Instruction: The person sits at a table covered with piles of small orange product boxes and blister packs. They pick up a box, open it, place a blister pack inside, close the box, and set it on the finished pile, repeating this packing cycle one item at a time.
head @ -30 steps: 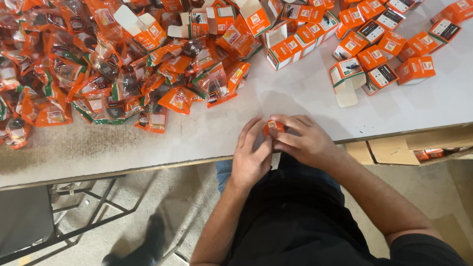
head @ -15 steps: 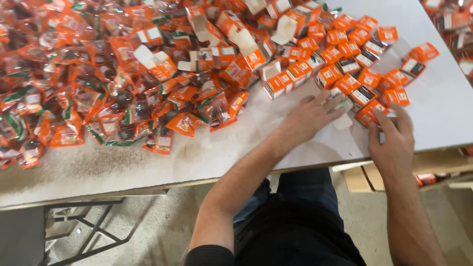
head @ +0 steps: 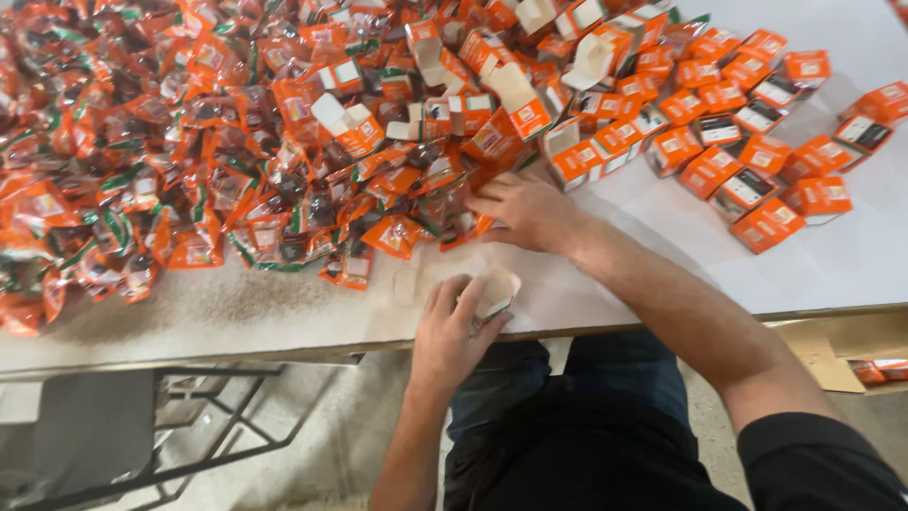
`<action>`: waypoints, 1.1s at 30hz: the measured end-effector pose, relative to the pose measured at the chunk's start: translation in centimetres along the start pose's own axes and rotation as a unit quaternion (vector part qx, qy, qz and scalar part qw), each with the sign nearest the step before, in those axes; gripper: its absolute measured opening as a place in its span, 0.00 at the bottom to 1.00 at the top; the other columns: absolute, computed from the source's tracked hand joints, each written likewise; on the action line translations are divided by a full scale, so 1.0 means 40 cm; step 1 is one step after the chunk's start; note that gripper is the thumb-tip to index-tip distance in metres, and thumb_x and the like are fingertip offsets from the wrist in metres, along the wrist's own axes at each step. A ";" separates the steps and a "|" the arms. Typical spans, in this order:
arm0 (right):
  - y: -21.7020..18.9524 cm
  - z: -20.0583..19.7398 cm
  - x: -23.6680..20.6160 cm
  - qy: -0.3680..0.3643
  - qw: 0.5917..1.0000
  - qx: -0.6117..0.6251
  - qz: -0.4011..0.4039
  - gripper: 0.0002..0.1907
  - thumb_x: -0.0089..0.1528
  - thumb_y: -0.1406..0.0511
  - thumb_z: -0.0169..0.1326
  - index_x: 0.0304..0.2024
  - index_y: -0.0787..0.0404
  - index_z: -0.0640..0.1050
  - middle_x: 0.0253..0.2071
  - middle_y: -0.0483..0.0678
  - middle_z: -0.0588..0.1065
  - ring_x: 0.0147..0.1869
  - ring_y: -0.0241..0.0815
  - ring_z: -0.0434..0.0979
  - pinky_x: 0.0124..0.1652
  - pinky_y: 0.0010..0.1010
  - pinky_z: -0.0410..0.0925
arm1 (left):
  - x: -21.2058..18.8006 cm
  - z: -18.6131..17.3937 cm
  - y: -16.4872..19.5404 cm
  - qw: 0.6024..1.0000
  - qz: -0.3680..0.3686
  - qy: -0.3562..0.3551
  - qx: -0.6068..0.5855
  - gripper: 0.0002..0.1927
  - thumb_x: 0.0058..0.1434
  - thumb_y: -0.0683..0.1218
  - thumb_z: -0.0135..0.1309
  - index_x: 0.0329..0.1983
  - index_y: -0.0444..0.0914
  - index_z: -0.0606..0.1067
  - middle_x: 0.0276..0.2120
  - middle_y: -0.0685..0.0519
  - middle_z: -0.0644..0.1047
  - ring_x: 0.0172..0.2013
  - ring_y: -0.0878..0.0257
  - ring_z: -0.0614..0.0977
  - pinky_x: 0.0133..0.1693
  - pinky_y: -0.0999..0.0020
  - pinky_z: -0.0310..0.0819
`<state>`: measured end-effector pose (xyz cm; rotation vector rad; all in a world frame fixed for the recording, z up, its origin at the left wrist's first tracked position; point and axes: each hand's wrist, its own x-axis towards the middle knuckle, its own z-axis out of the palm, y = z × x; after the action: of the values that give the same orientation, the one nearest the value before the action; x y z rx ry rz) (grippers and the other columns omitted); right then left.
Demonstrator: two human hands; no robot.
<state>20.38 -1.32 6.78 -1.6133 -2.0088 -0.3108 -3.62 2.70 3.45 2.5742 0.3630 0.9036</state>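
While left hand (head: 454, 326) clasps the open box (head: 494, 291) at the surface's near edge, right hand (head: 525, 210), fingers loose, touches a packet (head: 452, 213); pinch just one.

— Item one? 
— White, speckled flat tabletop (head: 236, 312), long front edge.

— On it, far right? 
— Closed small orange cardboard boxes (head: 757, 170) with white and black label faces, lying loose and close together.

— Under the table? 
— Dark metal-tube frame (head: 189, 426) at left, on a grey concrete floor (head: 322, 454). At right, a brown corrugated cardboard carton flap (head: 832, 364).
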 end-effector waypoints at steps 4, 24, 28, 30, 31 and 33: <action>-0.053 0.010 -0.096 -0.073 0.985 0.017 0.152 0.23 0.62 0.49 0.61 0.50 0.57 0.81 0.49 0.48 0.76 0.58 0.52 0.73 0.57 0.45 0.67 | -0.066 0.021 -0.002 0.997 -0.066 0.037 -0.037 0.31 0.49 0.48 0.74 0.54 0.38 0.73 0.47 0.43 0.74 0.45 0.48 0.79 0.43 0.56 0.79; -0.189 0.012 -0.412 0.175 0.812 0.303 0.467 0.09 0.70 0.68 0.50 0.48 0.63 0.81 0.31 0.54 0.77 0.32 0.44 0.73 0.33 0.32 0.67 | -0.006 0.127 0.064 0.999 0.021 0.024 -0.008 0.38 0.51 0.56 0.72 0.58 0.34 0.70 0.46 0.44 0.75 0.42 0.47 0.78 0.42 0.54 0.77; -0.221 0.020 -0.386 0.172 0.857 0.245 0.420 0.08 0.67 0.64 0.55 0.41 0.62 0.80 0.28 0.52 0.77 0.29 0.41 0.77 0.32 0.31 0.69 | 0.002 0.176 0.067 0.997 0.021 0.072 -0.016 0.35 0.52 0.55 0.72 0.52 0.31 0.69 0.50 0.42 0.73 0.45 0.45 0.78 0.43 0.53 0.77; -0.237 0.012 -0.358 0.153 0.896 0.195 0.370 0.10 0.62 0.62 0.59 0.40 0.62 0.80 0.30 0.51 0.79 0.30 0.44 0.81 0.33 0.31 0.72 | 0.005 0.188 0.073 0.995 0.020 0.096 0.006 0.33 0.52 0.52 0.71 0.52 0.31 0.69 0.52 0.42 0.72 0.47 0.45 0.78 0.44 0.53 0.76; -0.242 0.004 -0.343 0.144 0.902 0.183 0.362 0.14 0.58 0.60 0.62 0.42 0.62 0.79 0.32 0.52 0.79 0.31 0.47 0.81 0.33 0.32 0.72 | 0.003 0.189 0.079 0.997 0.009 0.071 0.010 0.31 0.52 0.51 0.71 0.53 0.35 0.71 0.52 0.45 0.72 0.47 0.47 0.79 0.44 0.54 0.77; -0.245 -0.015 -0.310 0.137 0.924 0.146 0.327 0.20 0.55 0.58 0.65 0.44 0.63 0.78 0.35 0.54 0.80 0.34 0.51 0.81 0.34 0.35 0.72 | -0.001 0.183 0.089 0.999 -0.013 0.026 0.020 0.28 0.51 0.47 0.70 0.54 0.41 0.75 0.50 0.50 0.73 0.48 0.50 0.81 0.45 0.58 0.79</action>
<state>12.88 -14.41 2.05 -1.8122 -1.1552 0.0200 1.45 -2.49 -0.26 2.5812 0.4325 0.9643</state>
